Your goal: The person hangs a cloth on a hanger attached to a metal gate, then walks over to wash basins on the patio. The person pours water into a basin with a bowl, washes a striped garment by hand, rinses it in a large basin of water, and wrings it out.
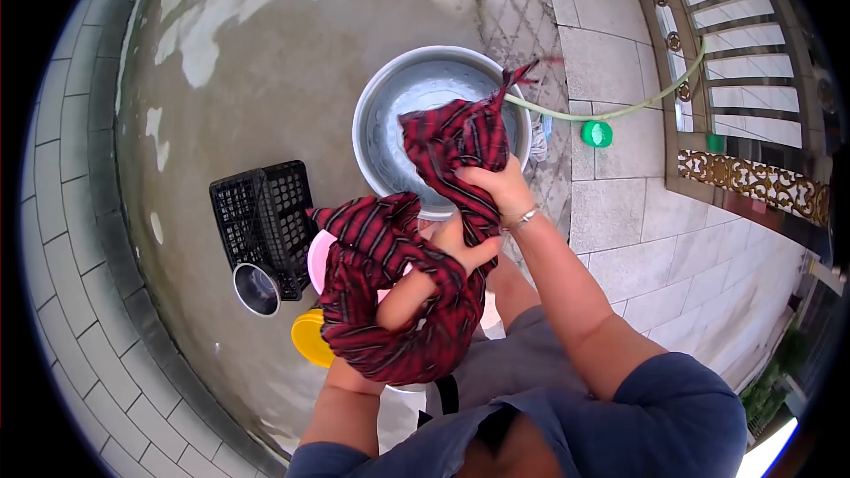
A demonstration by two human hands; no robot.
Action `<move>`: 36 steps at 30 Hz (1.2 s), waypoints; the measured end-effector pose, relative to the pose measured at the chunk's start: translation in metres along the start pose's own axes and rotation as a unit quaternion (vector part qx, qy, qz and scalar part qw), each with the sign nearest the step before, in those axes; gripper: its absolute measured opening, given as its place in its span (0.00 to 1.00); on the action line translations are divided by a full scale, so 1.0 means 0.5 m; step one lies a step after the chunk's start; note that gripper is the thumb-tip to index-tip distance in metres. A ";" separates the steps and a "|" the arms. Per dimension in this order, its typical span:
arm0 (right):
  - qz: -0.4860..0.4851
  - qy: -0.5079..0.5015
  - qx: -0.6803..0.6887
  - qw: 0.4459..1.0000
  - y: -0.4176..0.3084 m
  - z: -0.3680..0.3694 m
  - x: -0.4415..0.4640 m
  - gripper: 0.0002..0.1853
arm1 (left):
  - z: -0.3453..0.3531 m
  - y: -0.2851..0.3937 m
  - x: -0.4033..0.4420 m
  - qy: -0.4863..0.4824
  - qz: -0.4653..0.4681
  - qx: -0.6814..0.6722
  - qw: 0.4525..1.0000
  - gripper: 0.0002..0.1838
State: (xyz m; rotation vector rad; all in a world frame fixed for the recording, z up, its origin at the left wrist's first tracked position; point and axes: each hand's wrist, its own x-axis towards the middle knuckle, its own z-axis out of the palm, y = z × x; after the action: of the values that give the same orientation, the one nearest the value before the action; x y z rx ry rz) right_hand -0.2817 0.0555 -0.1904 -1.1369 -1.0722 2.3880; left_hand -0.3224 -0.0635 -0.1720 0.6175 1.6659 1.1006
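Note:
A long red and black plaid cloth (pixel 398 336) is stretched between my two hands, its lower part looped around my left forearm. My right hand (pixel 500 188) is closed around the twisted upper part, and a loose end swings out blurred to the upper right. My left hand (pixel 456 248) comes up through the loop, with its thumb and fingers around the cloth just below my right hand. Beyond both hands stands a large metal basin (pixel 363 115) with water in it, partly hidden by the cloth's upper part.
Left of me a black plastic crate (pixel 261 226) lies on the wet ground, a metal bowl (pixel 257 289) beside it. A pink basin (pixel 320 261) and a yellow bucket (pixel 310 336) are partly covered by the cloth. A pale hose (pixel 620 112) runs past a green container (pixel 597 134) to the railing (pixel 682 111).

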 end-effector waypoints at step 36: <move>-0.035 0.052 -0.037 0.997 -0.018 -0.049 0.010 0.12 | 0.033 0.011 0.012 -0.045 -0.001 -0.126 0.991 0.22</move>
State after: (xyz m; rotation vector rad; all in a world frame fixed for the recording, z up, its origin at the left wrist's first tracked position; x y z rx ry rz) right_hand -0.2667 0.0765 -0.1968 -1.2125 -1.1555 2.2274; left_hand -0.3100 -0.0497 -0.1712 0.4949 1.4207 1.2402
